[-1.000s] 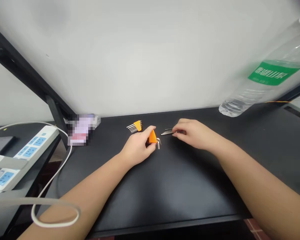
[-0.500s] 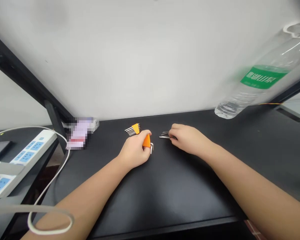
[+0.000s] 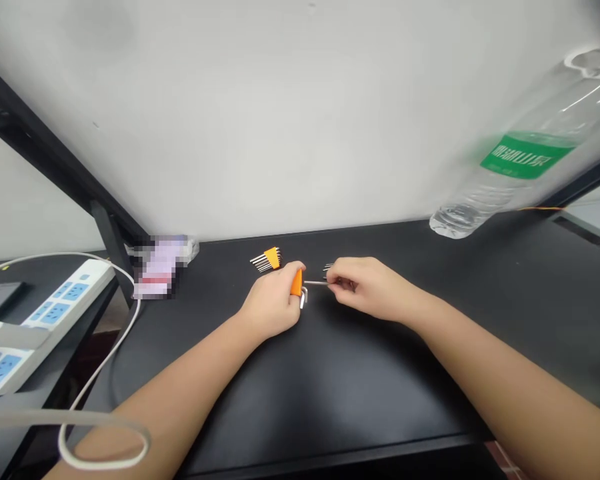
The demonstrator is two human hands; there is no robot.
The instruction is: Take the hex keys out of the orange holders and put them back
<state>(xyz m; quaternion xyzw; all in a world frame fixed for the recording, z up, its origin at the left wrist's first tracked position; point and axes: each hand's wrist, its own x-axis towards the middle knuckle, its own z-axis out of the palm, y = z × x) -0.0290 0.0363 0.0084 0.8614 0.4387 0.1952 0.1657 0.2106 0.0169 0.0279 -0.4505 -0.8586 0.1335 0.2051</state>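
Note:
My left hand (image 3: 273, 300) is closed around an orange hex key holder (image 3: 297, 283), with the bent ends of hex keys (image 3: 304, 297) showing at its lower right side. My right hand (image 3: 365, 287) pinches a silver hex key (image 3: 316, 283) whose straight end points left and meets the holder's right side; whether it has entered a slot I cannot tell. Behind my right fingertips lie a few loose hex keys (image 3: 329, 268), partly hidden. Just beyond my left hand, a second orange holder (image 3: 273, 257) filled with several hex keys rests on the black table (image 3: 330, 380).
A large clear water bottle (image 3: 525, 157) with a green label stands at the back right by the wall. On the left are a power strip (image 3: 55, 313), a white cable (image 3: 100, 363), a phone (image 3: 0, 299) and a blurred pinkish packet (image 3: 160, 267).
My right hand has drawn a hex key away from the loose ones, nearer to me, and brought its end against the holder. My left hand has barely moved.

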